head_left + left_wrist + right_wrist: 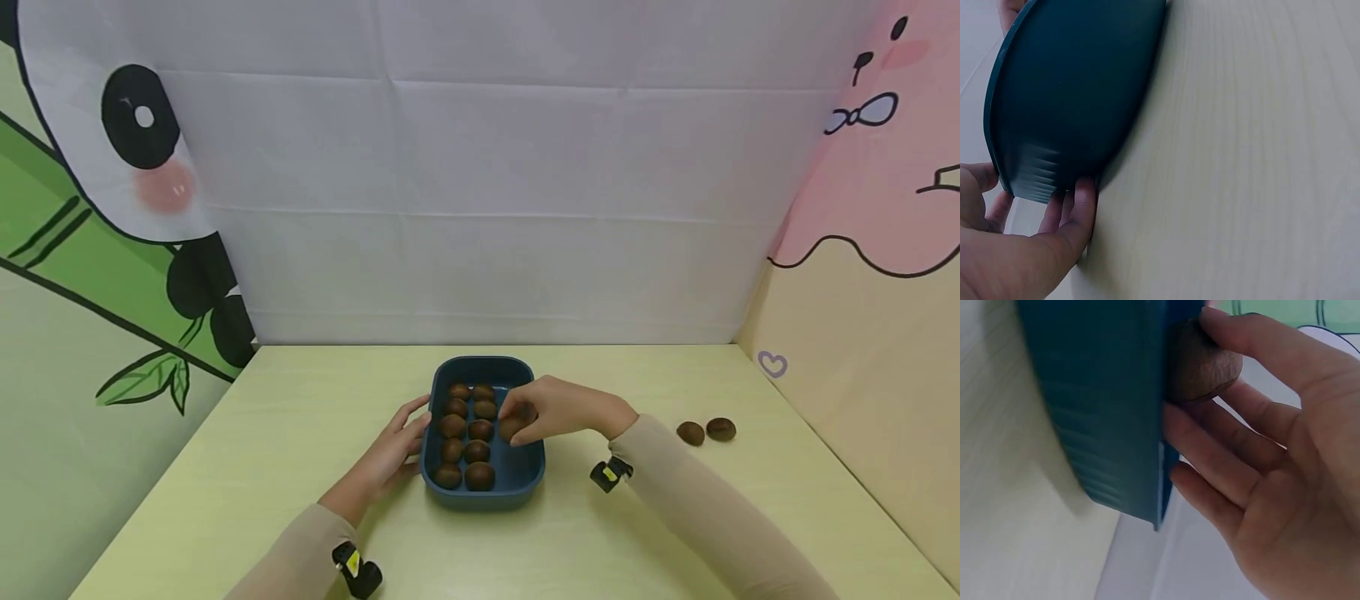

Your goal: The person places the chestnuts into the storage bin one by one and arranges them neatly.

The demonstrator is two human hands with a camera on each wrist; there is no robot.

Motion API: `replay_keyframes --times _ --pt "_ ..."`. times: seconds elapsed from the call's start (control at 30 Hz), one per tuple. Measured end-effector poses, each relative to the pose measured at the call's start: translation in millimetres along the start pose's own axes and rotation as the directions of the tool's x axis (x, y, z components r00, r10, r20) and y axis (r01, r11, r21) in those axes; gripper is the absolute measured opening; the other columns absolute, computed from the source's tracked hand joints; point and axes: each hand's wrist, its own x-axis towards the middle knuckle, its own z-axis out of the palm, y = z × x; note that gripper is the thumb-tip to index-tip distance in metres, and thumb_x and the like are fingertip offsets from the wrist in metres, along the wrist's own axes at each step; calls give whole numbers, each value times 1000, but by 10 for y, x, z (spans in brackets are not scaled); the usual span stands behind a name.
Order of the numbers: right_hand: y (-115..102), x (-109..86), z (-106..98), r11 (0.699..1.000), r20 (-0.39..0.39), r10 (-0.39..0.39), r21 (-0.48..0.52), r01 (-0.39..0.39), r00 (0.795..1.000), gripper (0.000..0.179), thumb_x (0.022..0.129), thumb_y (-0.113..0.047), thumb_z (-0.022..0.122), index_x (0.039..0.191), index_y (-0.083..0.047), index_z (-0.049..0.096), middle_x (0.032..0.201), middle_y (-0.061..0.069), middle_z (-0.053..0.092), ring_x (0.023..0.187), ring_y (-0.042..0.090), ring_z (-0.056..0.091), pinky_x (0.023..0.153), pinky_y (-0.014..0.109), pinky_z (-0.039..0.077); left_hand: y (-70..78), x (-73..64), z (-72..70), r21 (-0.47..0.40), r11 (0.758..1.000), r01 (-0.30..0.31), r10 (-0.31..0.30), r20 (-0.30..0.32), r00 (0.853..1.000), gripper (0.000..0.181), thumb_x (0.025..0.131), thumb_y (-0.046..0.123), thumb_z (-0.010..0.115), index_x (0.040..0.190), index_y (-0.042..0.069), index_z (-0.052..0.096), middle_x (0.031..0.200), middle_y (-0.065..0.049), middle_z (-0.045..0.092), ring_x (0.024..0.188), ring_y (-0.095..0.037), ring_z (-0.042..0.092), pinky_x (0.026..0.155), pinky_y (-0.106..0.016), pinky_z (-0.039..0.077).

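Note:
A dark blue tray (517,483) stands mid-table, with several brown chestnuts (480,476) in two columns along its left and middle. My left hand (388,456) touches the tray's outer left wall with spread fingers; the left wrist view shows its fingertips (1085,199) against that wall. Over the tray's right side, my right hand (562,408) pinches a chestnut (1204,369) between thumb and fingers. In the head view the fingers partly cover this chestnut. Whether it touches the tray floor I cannot tell.
Two more chestnuts (690,433) lie side by side on the table at the right. A white cloth (495,208) hangs behind the table (300,417), and printed panels stand at both sides. Each wrist wears a small black camera (611,473).

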Motion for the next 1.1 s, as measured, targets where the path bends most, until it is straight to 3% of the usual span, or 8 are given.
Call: replay_keyframes --times 0.27,0.53,1.1 --pt "82 236 211 997 50 22 -80 -18 999 30 87 -25 82 112 -14 72 100 -11 67 84 3 59 77 24 50 0 -1 -11 0 1000 5 -5 21 1000 55 108 39 45 157 24 25 138 -24 55 121 -31 59 91 -46 50" --pt "84 263 300 979 62 71 -196 -57 996 28 84 -27 84 108 -17 73 92 -13 65 79 4 55 72 23 48 6 -16 -10 -1 1000 5 -5 39 999 58 108 41 45 158 24 23 140 -25 53 123 -32 57 94 -48 48" --pt "95 257 306 981 53 59 -190 -48 997 30 84 -29 84 110 -20 73 97 -13 66 82 4 56 75 24 48 7 -20 -10 1 1000 3 -3 19 1000 58 106 43 47 157 26 25 140 -23 54 124 -33 57 95 -50 47"
